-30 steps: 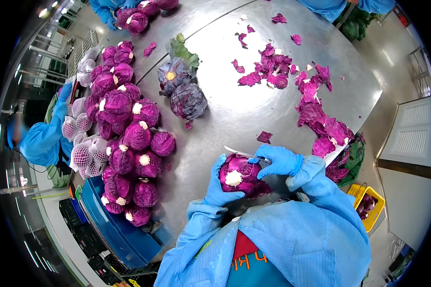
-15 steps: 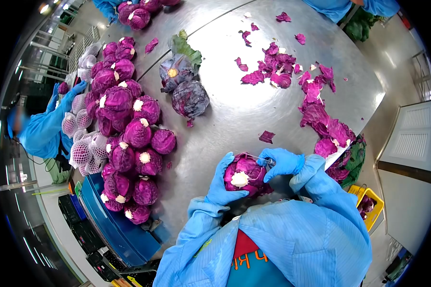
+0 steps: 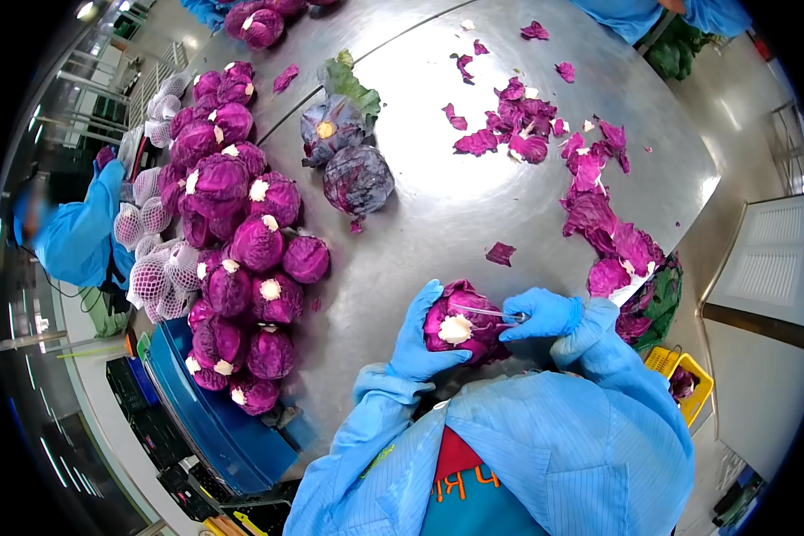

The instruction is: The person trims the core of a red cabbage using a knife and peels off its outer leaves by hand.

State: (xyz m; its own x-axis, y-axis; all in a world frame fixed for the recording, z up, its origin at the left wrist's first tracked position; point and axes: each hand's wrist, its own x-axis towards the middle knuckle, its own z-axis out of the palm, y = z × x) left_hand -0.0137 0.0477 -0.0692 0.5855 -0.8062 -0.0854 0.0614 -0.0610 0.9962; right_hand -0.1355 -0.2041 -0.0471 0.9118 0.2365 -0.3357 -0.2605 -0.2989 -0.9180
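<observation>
The left hand [image 3: 422, 338] cups a purple cabbage [image 3: 460, 327] from its left side, with the fingers spread in a wide curve, the upper ones along its top left edge and the thumb along its lower side. The cabbage sits at the near edge of the counter [image 3: 402, 255], just in front of the person's blue smock [image 3: 527, 438], and its pale cut stem end faces up toward the camera. The right hand [image 3: 545, 314] is closed around a small knife [image 3: 486, 312], its fingers drawn in narrow on the handle; the thin blade points left and lies across the upper part of the cabbage, above the stem end. Whether the edge is in the leaf cannot be told. A loose leaf piece [image 3: 500, 254] lies on the counter just beyond the two hands. To the left is a long heap of purple cabbages [image 3: 228, 290], many with pale cut stems showing, and beside its far left side are white mesh nets [image 3: 163, 275]. Two darker cabbages [image 3: 358, 179] lie together near the middle, a green leaf [image 3: 353, 87] by the farther one. Torn purple leaves [image 3: 590, 214] trail down the right side toward a yellow basket [image 3: 695, 389] below counter level.
</observation>
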